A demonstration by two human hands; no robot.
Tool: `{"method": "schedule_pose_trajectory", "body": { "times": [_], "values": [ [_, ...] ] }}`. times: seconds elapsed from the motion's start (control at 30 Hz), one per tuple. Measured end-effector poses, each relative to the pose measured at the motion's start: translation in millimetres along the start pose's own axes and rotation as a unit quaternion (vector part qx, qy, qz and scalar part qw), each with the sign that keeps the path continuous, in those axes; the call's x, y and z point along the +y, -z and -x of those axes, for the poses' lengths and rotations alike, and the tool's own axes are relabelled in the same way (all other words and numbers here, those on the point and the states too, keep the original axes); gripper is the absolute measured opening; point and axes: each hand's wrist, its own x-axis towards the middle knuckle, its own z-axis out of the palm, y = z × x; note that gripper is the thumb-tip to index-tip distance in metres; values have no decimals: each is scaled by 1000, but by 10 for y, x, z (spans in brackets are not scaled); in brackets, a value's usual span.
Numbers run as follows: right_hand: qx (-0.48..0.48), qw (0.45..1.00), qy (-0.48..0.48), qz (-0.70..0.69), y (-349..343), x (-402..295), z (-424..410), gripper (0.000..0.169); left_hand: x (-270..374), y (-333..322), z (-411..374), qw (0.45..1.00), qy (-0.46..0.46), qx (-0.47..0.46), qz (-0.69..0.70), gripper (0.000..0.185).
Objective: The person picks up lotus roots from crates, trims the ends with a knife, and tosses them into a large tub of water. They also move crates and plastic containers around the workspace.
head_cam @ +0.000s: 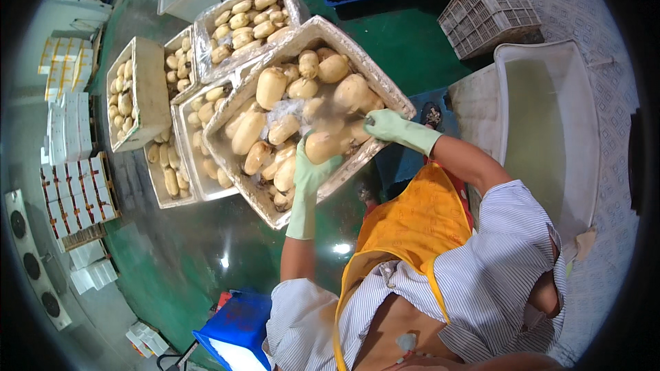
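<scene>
My left hand (313, 161), in a pale green rubber glove, supports a lotus root (324, 147) from below, near the front side of a white foam box (337, 178). The root stretches towards my right hand (385, 124), gloved the same way. The right fingers are closed around a small dark tool (369, 120), perhaps a knife, at the root's right end; blur hides its shape. More peeled-looking lotus roots (249, 133) fill the box beneath both hands, with a clump of ice (284, 109) among them. Some roots carry dark ends.
Further foam boxes of lotus roots (149, 98) stand to the left and behind. A white tub of cloudy water (536, 129) is at the right, near an upturned plastic crate (487, 15). A blue bin (240, 322) stands lower left on the wet green floor (170, 257).
</scene>
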Motion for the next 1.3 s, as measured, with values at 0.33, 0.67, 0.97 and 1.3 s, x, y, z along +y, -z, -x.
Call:
{"method": "schedule_pose_trajectory", "body": {
  "times": [0.33,0.67,0.97,1.3],
  "values": [
    [-66,814,102,-567,121,-96,-97,55,-429,-379,-716,944,194,13,266,65],
    [419,680,-115,-591,1616,2231,1838,40,-1281,-441,-1164,986,136,88,-48,25],
    [430,676,-306,-514,386,4221,3120,74,-2037,-923,-1204,959,134,31,-249,16],
    [352,512,-468,-629,-1149,5180,3071,26,-1489,-165,-145,779,74,186,-594,37]
  ]
}}
